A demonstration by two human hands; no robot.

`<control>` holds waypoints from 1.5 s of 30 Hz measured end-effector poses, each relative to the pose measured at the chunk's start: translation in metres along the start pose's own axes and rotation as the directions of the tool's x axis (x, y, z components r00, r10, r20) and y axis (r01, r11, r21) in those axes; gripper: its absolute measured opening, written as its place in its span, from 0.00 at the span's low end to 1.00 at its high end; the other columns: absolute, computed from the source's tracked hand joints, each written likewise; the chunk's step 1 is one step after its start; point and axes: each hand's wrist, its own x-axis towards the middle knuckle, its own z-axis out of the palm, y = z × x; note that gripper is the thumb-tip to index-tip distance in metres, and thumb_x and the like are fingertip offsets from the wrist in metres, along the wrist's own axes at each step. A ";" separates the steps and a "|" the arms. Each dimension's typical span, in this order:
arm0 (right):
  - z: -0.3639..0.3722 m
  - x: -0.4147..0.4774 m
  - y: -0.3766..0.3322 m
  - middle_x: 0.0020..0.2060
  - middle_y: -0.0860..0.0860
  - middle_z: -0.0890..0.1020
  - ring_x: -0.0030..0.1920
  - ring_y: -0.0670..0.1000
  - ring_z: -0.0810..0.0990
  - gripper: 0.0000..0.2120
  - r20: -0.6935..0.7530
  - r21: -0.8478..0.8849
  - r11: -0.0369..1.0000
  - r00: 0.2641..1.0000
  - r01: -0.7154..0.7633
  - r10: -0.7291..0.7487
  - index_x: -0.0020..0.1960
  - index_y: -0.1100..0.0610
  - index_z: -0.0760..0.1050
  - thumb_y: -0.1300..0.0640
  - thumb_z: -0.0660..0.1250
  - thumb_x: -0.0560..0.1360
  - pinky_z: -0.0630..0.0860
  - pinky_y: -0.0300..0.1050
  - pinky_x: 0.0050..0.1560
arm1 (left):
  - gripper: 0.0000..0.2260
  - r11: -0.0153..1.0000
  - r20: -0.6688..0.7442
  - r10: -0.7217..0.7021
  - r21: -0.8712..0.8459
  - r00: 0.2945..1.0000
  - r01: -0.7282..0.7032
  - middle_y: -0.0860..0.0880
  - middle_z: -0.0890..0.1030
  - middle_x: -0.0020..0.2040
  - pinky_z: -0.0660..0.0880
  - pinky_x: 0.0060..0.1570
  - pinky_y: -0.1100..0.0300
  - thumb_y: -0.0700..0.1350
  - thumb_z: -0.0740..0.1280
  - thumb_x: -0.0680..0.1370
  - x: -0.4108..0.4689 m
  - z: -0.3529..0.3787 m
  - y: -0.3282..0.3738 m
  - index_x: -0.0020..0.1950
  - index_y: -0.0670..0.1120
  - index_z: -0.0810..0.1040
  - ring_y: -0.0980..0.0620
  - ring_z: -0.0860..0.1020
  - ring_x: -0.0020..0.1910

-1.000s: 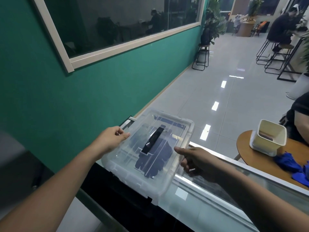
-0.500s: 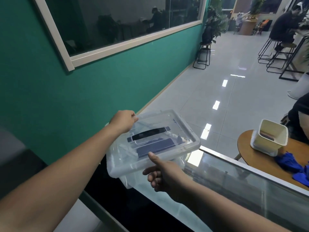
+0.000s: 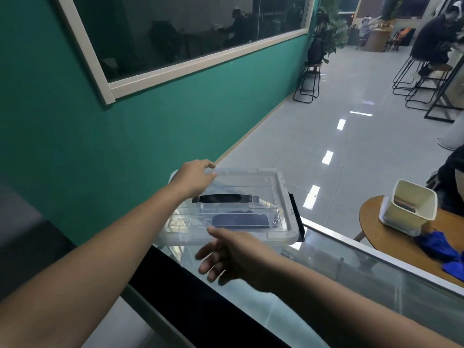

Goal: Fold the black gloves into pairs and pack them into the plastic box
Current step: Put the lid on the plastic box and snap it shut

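Resting under left hand, plastic box

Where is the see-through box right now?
In the head view, the plastic box sits low in the middle on the glass counter, between the left hand and right hand.

Café-style lounge: bar stools, plants

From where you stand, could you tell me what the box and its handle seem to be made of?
The box looks like clear, glossy plastic: dark gloves show through its lid. The handle seems opaque black plastic, matte or satin; I can't tell which.
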 end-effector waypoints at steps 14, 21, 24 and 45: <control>-0.146 -0.011 -0.016 0.61 0.46 0.83 0.59 0.51 0.83 0.14 -0.562 -0.693 0.704 0.494 0.157 -0.663 0.66 0.51 0.81 0.52 0.72 0.81 0.78 0.48 0.58 | 0.22 0.792 0.024 -0.265 -0.564 0.964 0.232 0.48 0.77 0.73 0.73 0.63 0.55 0.52 0.73 0.83 -0.076 -0.020 -0.097 0.75 0.49 0.74 0.49 0.77 0.69; -0.170 0.009 0.016 0.53 0.51 0.87 0.51 0.54 0.85 0.37 -0.655 -0.333 0.938 0.690 0.102 -0.308 0.66 0.53 0.79 0.23 0.65 0.75 0.81 0.54 0.54 | 0.32 0.503 0.310 -0.292 -0.755 0.905 0.421 0.44 0.86 0.64 0.76 0.69 0.40 0.68 0.75 0.74 -0.103 -0.006 -0.125 0.71 0.51 0.77 0.40 0.83 0.64; -0.168 0.010 0.017 0.45 0.55 0.89 0.41 0.57 0.85 0.30 -0.545 -0.119 0.985 0.821 0.126 -0.171 0.66 0.49 0.81 0.28 0.65 0.77 0.83 0.55 0.47 | 0.24 0.444 0.369 -0.264 -0.773 0.891 0.452 0.39 0.86 0.64 0.76 0.65 0.39 0.63 0.70 0.81 -0.106 -0.004 -0.125 0.70 0.49 0.82 0.39 0.83 0.58; -0.142 0.011 -0.003 0.76 0.57 0.74 0.70 0.62 0.77 0.43 -0.538 -0.616 0.786 0.701 0.052 -0.468 0.81 0.54 0.57 0.37 0.70 0.75 0.78 0.64 0.68 | 0.13 0.880 -0.096 -0.309 -0.406 0.946 0.246 0.53 0.82 0.57 0.77 0.55 0.49 0.49 0.63 0.87 -0.103 0.002 -0.080 0.72 0.55 0.75 0.46 0.81 0.57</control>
